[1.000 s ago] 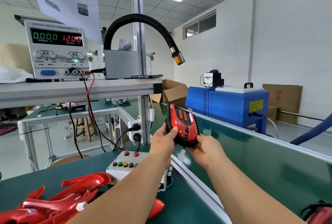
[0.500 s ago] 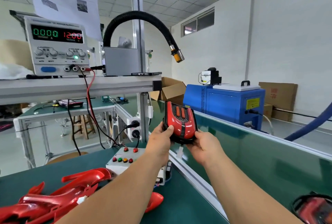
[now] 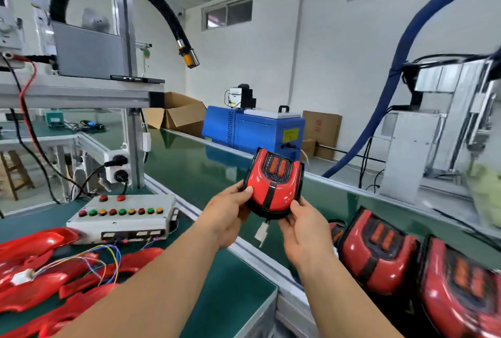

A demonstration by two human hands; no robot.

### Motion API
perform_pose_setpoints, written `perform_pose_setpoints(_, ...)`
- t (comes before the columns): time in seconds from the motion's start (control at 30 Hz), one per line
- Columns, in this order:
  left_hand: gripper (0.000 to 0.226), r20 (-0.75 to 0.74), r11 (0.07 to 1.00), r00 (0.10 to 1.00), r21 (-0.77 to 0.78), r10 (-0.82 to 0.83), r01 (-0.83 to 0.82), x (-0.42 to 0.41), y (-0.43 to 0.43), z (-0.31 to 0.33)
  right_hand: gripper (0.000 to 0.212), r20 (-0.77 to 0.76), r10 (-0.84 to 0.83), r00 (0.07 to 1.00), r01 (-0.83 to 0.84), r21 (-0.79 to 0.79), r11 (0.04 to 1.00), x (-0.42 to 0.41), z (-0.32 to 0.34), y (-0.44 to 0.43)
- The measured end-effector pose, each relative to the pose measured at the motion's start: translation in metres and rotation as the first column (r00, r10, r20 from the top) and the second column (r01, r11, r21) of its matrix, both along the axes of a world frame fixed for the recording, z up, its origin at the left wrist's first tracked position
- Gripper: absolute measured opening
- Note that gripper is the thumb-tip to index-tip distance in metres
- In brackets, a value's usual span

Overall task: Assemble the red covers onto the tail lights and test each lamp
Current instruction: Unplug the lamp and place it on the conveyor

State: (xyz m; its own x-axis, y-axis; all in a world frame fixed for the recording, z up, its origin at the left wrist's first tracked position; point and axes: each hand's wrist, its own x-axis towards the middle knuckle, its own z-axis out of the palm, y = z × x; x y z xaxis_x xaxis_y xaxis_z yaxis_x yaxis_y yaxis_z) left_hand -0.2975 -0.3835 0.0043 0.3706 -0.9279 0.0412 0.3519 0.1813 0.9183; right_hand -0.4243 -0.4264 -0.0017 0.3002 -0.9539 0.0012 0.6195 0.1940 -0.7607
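Green conveyor belt (image 3: 206,175) runs from near right to far centre. Loose red covers (image 3: 35,270) lie near left. Two covered tail lights (image 3: 376,253) lie on the belt, near right. Button test box (image 3: 122,218) sits left. Left hand (image 3: 227,215) and right hand (image 3: 303,232) both grasp the held tail light (image 3: 273,188) above the belt's near edge, its white connector (image 3: 261,232) dangling below.

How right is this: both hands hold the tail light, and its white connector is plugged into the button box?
Partly. In the head view the white connector hangs free under the tail light, unplugged. The left hand and right hand do hold it.
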Motion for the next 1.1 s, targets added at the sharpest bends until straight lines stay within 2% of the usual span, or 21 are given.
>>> perform_pose_setpoints(0.2,0.02,0.037,0.984,0.984,-0.031,-0.172,0.173,-0.066,-0.003,0.023,0.029,0.059,-0.198,0.978,0.201,-0.056,0.978,-0.072,0.012,0.016)
perform_pose_setpoints(0.33,0.021,0.083,0.954,0.951,-0.014,-0.298,0.3,-0.113,-0.009,0.032,0.029,0.054,-0.344,0.937,0.346,-0.028,0.938,-0.118,0.015,0.025)
perform_pose_setpoints(0.43,0.025,0.085,0.932,0.929,0.0,-0.361,0.362,-0.142,-0.013,0.028,0.028,0.043,-0.394,0.918,0.395,0.004,0.919,-0.143,0.015,0.03)
perform_pose_setpoints(0.6,0.034,0.089,0.934,0.93,0.054,-0.357,0.354,-0.162,-0.019,0.021,0.027,0.03,-0.411,0.911,0.407,0.092,0.909,-0.16,0.005,0.033)
perform_pose_setpoints(0.73,0.042,0.14,0.945,0.936,0.105,-0.323,0.31,-0.166,-0.026,0.017,0.034,-0.127,-0.402,0.907,0.412,0.07,0.909,-0.166,0.001,0.032)
perform_pose_setpoints(0.87,0.044,0.155,0.948,0.939,0.136,-0.307,0.288,-0.167,-0.033,0.018,0.027,-0.339,-0.306,0.889,0.328,0.007,0.945,-0.174,-0.002,0.031)
perform_pose_setpoints(1.03,0.047,0.203,0.948,0.933,0.182,-0.298,0.263,-0.168,-0.035,0.016,0.017,-0.508,-0.251,0.824,0.278,-0.024,0.96,-0.176,-0.008,0.035)
perform_pose_setpoints(1.1,0.047,0.25,0.949,0.923,0.195,-0.293,0.248,-0.168,-0.036,0.012,0.042,-0.521,-0.254,0.815,0.286,-0.019,0.958,-0.173,-0.011,0.036)
